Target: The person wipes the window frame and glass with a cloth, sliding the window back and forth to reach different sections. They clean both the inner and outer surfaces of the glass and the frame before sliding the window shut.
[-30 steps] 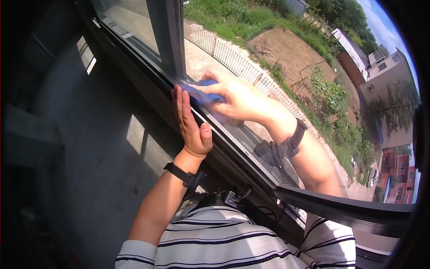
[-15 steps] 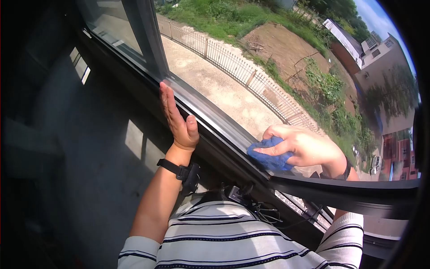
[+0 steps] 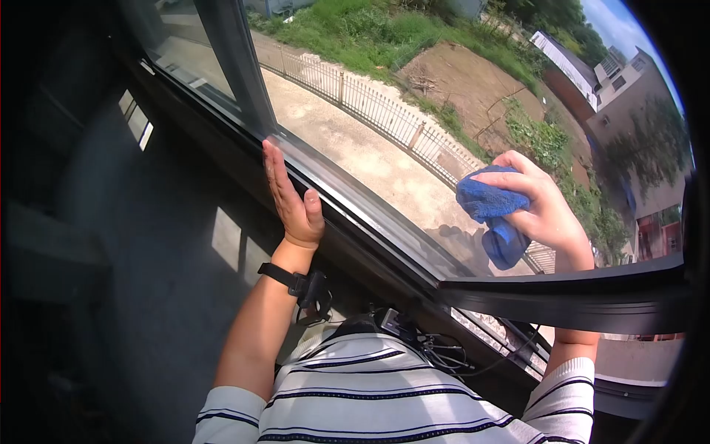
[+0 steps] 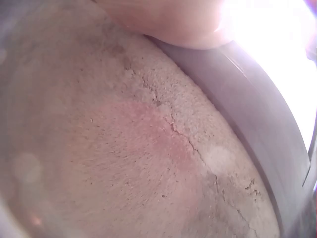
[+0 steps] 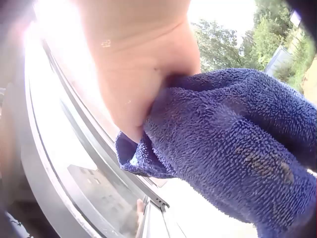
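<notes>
My right hand grips a bunched blue terry cloth, seen through the window glass on its outer side. The forearm passes behind the dark frame bar. In the right wrist view the cloth hangs in thick folds from the hand and bears a pale brownish stain. My left hand rests along the inner edge of the window frame, fingers straight and together, thumb apart. In the left wrist view only part of that hand shows, beside a grey frame strip.
A black frame bar crosses between my body and the right hand. Cables hang at my waist. Below the left hand is a rough, cracked surface. Outside lie a paved strip, a railing fence and greenery.
The right hand with the cloth has gone from beside the left hand down along the lower frame, then up and outward over the glass. The left hand keeps its place on the frame.
</notes>
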Demonstrator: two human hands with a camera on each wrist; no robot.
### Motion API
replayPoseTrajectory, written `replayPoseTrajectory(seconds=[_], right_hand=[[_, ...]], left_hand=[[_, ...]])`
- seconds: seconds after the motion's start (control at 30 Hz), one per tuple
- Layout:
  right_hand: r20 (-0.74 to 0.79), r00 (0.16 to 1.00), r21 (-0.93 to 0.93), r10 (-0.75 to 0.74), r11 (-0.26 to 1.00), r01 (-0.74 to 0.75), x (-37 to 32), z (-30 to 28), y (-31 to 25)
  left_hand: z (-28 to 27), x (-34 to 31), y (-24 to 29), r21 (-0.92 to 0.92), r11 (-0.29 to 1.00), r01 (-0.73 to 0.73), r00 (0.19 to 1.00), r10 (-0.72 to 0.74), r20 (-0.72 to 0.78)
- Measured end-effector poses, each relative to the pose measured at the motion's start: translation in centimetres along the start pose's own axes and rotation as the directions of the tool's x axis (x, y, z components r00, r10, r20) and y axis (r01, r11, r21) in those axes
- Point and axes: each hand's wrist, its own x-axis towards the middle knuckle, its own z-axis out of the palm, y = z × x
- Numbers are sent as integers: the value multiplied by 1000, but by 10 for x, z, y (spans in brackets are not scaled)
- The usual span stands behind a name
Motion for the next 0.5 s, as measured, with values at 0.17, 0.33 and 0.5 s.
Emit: replayPoseTrajectory(seconds=[0.17, 0.33, 0.5], right_hand=[[-96, 975, -140, -199, 973, 184, 78, 30, -16], [-156, 931, -117, -330, 942, 314, 151, 94, -26], [-95, 919, -139, -383, 919, 369, 160, 141, -15]], left_hand=[[1, -2, -4, 3, 1000, 3, 1000, -3, 2], [2, -3, -3, 2, 1000, 20, 1000, -20, 1], [1, -3, -1, 9, 1000, 20, 1000, -20, 9]])
